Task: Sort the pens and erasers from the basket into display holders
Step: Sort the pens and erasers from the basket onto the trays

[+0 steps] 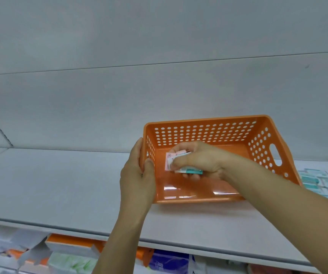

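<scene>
Head view: an orange perforated basket (208,133) sits tilted on a white shelf (60,184), its open top turned toward the camera and its near edge resting on the shelf board. A person's left hand (137,178) grips the basket's left wall, thumb curled over the rim to the inside and the fingers wrapped behind the outer face. The right hand (200,161) reaches into the basket from the right and is clenched round a small bunch of packaged erasers (179,163): a pink-and-white pack pokes out past the fingertips toward the basket's left wall, and a teal-and-white pack juts from beneath the thumb, with the curled fingers under it. Whether the bunch touches the basket's glossy floor cannot be told. Right of the basket, on the same shelf, lie rows of teal-and-white packs (321,182), partly hidden behind the basket's right wall with its cut-out handle. Below the shelf edge, blurred packaged goods (70,258) fill a lower level.
</scene>
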The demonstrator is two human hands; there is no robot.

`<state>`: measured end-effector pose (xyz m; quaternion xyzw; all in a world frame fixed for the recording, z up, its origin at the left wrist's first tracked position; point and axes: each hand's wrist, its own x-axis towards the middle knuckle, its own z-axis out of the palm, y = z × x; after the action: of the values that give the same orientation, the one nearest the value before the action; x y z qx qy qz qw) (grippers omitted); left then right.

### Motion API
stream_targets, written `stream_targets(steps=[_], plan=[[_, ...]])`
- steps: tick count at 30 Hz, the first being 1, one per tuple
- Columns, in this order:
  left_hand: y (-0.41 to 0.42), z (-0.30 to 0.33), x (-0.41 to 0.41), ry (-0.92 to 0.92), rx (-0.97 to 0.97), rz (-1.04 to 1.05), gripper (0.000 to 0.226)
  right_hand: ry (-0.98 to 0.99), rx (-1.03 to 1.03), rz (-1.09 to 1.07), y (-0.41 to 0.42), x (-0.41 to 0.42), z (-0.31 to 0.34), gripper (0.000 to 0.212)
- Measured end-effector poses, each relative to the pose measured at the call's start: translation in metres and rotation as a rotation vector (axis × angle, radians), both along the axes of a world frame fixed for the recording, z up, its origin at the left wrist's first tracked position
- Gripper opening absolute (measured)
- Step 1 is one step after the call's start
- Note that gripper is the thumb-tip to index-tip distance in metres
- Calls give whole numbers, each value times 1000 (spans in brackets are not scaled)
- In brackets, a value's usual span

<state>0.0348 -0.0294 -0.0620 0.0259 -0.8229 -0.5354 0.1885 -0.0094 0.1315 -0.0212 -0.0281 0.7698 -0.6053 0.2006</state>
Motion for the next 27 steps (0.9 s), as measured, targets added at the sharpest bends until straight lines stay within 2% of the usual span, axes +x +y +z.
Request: stream_targets(steps=[3, 5, 7, 8, 10, 13, 15, 17, 21, 23, 25, 27], plan=[[2, 8, -4, -131, -148, 39, 51, -4, -119, 11, 25, 12, 14, 31], [8, 16, 2, -12, -378, 116, 52, 14, -157, 35, 44, 23, 19, 28], [27, 30, 15, 200, -418, 110, 49, 32, -191, 45, 65, 36, 25, 27], [40, 38, 23, 252, -341, 50, 46, 41, -207, 48, 77, 43, 29, 26], [76, 53, 42, 227, -37, -137, 38, 80, -217, 50, 102, 59, 37, 26], [140, 71, 74, -15, 548, -434, 43, 180, -195, 46, 148, 83, 53, 32], [187, 73, 89, -185, 830, -633, 42, 257, -113, 23, 184, 99, 62, 28], [233, 73, 97, -300, 1000, -729, 43, 299, 7, -26, 219, 112, 65, 25], [317, 62, 88, -620, 1301, -653, 45, 308, 318, -117, 285, 131, 56, 25], [350, 50, 82, -755, 1380, -696, 54, 257, 429, -91, 312, 137, 49, 28], [378, 35, 79, -798, 1404, -701, 56, 196, 462, -61, 334, 142, 41, 36], [401, 20, 81, -795, 1462, -678, 49, 164, 458, -79, 353, 146, 35, 46]])
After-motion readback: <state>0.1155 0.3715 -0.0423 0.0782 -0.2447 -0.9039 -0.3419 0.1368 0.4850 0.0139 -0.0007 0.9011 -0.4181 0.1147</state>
